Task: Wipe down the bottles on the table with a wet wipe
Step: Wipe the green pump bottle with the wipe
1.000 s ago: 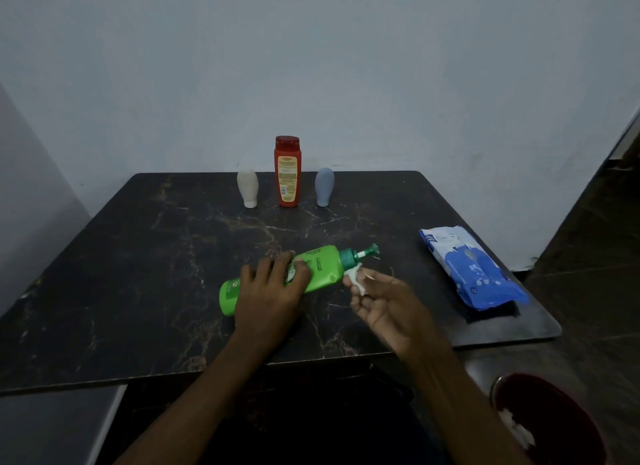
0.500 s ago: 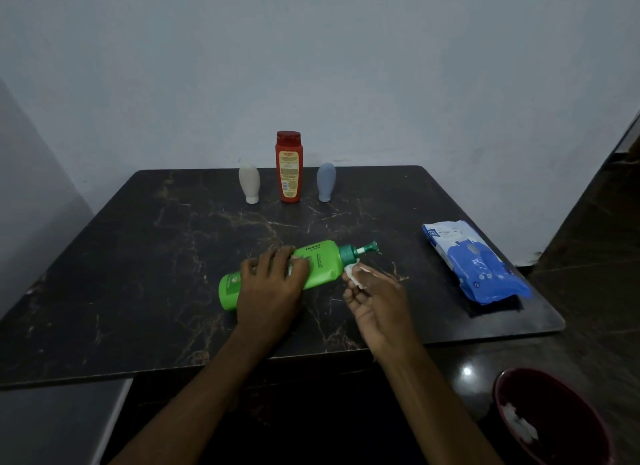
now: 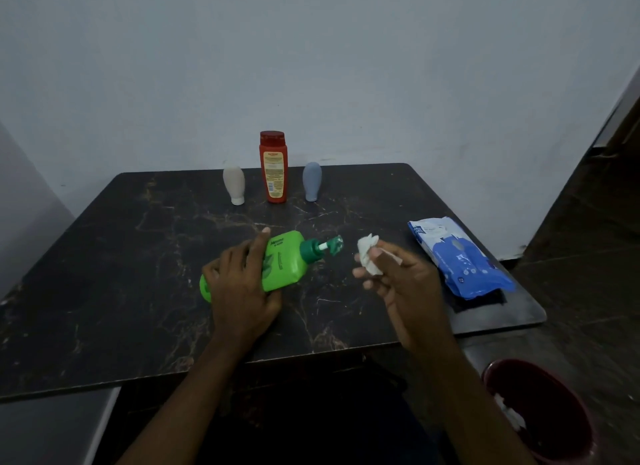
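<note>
A green pump bottle (image 3: 285, 262) lies on its side on the dark marble table (image 3: 121, 256), its pump head pointing right. My left hand (image 3: 242, 284) grips the bottle's body from above. My right hand (image 3: 398, 277) pinches a crumpled white wet wipe (image 3: 367, 253) a little to the right of the pump, apart from it. At the table's far edge stand a red bottle (image 3: 273, 168), a small beige bottle (image 3: 234, 185) and a small grey-blue bottle (image 3: 311, 180).
A blue and white wet wipe pack (image 3: 457, 256) lies near the table's right edge. A dark red bin (image 3: 540, 412) with white wipes inside sits on the floor at lower right. A pale wall rises just behind the table.
My right hand has drawn the wipe away from the pump neck to the right. The green bottle has turned a little under my left hand.
</note>
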